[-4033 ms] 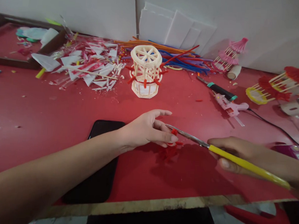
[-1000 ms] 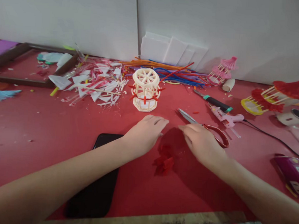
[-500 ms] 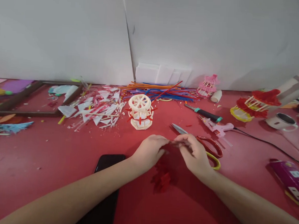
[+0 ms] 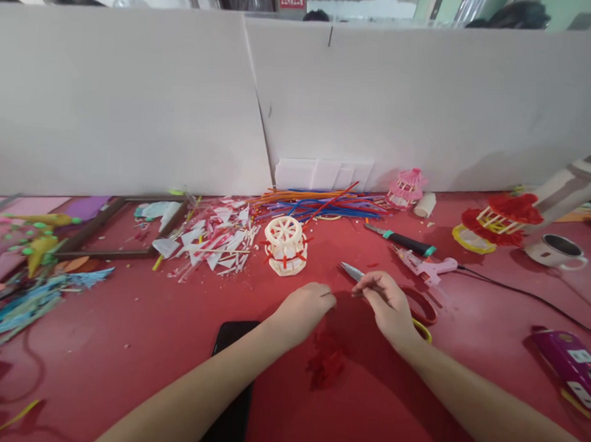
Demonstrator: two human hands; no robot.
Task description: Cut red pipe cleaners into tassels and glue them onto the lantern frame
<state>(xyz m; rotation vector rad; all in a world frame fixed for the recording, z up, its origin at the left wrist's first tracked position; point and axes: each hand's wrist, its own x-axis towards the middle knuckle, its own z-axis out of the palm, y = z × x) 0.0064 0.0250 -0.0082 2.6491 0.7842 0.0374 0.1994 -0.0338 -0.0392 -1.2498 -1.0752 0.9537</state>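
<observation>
Between scissors [image 4: 396, 295] and phone [image 4: 230, 390], left hand [image 4: 303, 309] and right hand [image 4: 388, 305] pinch fingers closed on a thin red strip [image 4: 341, 293].

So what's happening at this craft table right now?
A person sits at a red table with both hands close together over it. The left hand and right hand seem to pinch something small and thin between them; what it is cannot be told. Scissors lie on the table just behind the right hand, red scraps in front. A small stick lantern frame stands beyond, near a glue gun.
</observation>
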